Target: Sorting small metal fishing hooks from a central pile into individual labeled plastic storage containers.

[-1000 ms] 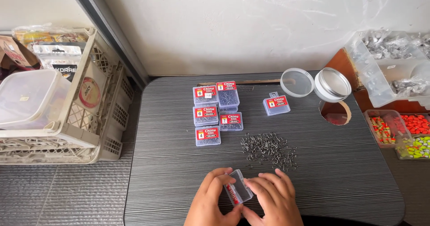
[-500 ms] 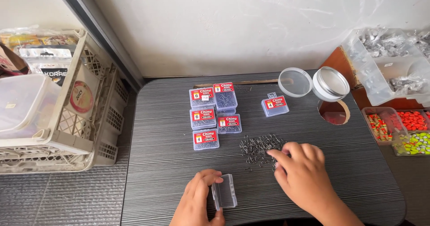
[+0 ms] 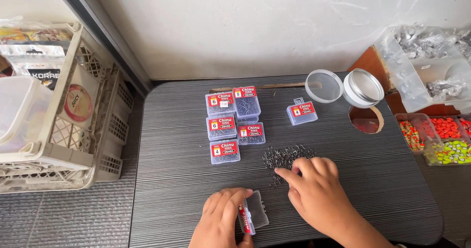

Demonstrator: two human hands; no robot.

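Note:
My left hand [image 3: 222, 218] grips a small clear plastic box [image 3: 256, 214] with a red label on its open lid, resting at the near edge of the dark striped table [image 3: 167, 179]. Just right of it, my right hand [image 3: 314, 191] lies flat with its fingertips on the near edge of a loose pile of small metal hooks [image 3: 287, 157]. Beyond, several closed little boxes with red labels [image 3: 234, 123] sit in a cluster, and one more box [image 3: 301, 113] stands apart to the right.
A round clear lid [image 3: 324, 86] and a metal tin [image 3: 363, 87] stand at the table's far right, near a round hole [image 3: 365, 120]. Trays of coloured beads [image 3: 441, 137] and a clear bin [image 3: 431, 66] are on the right. White crates [image 3: 64, 125] stand on the left.
My right hand left the small box and reached forward to the pile of hooks. The box now lies open on the table under my left hand.

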